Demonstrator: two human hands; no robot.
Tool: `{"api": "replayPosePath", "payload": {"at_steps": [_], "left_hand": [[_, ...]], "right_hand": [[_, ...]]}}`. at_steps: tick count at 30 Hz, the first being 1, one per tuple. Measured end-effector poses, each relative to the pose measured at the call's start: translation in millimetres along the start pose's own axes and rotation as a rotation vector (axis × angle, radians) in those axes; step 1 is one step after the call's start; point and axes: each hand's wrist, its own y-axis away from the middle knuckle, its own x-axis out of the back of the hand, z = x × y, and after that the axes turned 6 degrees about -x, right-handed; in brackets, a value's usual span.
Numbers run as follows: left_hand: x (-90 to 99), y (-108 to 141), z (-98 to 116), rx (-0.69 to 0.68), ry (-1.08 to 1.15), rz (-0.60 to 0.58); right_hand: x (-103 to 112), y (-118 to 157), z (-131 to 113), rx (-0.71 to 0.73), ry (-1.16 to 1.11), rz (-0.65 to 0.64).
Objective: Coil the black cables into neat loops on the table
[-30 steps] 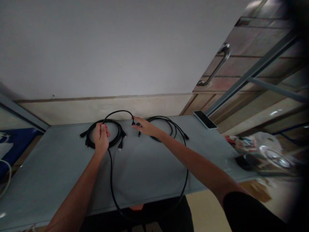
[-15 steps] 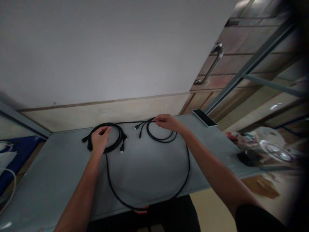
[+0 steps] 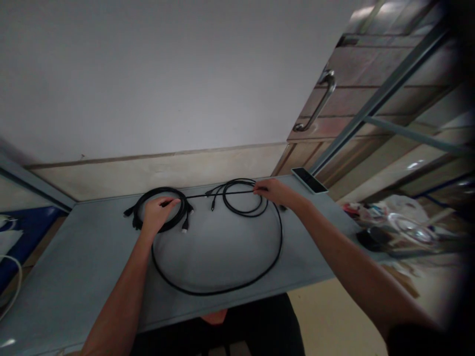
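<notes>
A black cable (image 3: 218, 195) runs nearly straight between my two hands. My left hand (image 3: 158, 213) is closed on it, above the left coil of black cable (image 3: 143, 198), which has several plugs sticking out. My right hand (image 3: 274, 191) pinches the other part of the cable at the right edge of a smaller coil (image 3: 241, 213). A small dark end, perhaps a plug (image 3: 283, 207), shows just below the right hand. From beneath both hands a long loop of cable (image 3: 217, 292) sweeps toward the table's front edge.
The coils lie on a grey table (image 3: 92, 267) against a pale wall (image 3: 166, 74). A phone-like device (image 3: 309, 180) lies at the far right corner. Clutter with a plastic bag (image 3: 408, 207) stands right of the table; a blue surface (image 3: 18, 247) is at left.
My right hand has moved right, and my left hand slightly right. The cable between them is now straighter and nearer me. The front loop has drawn back from the table edge.
</notes>
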Motion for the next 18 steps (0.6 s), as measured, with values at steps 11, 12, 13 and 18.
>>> {"api": "replayPosePath", "payload": {"at_steps": [11,12,13,18], "left_hand": [[5.8,-4,-2,0.115,0.136,-0.066],[6.2,-4,-2,0.124,0.142,-0.068],[6.4,-4,-4,0.13,0.154,-0.065],[6.1,-1,-10,0.257,0.328,-0.035]], "right_hand": [[19,-10,35,-0.137,0.015,0.608],[15,-9,36,-0.154,-0.012,0.664],[9,-9,36,-0.171,-0.042,0.706],[-37,-12,20,-0.224,-0.334,0.496]]}}
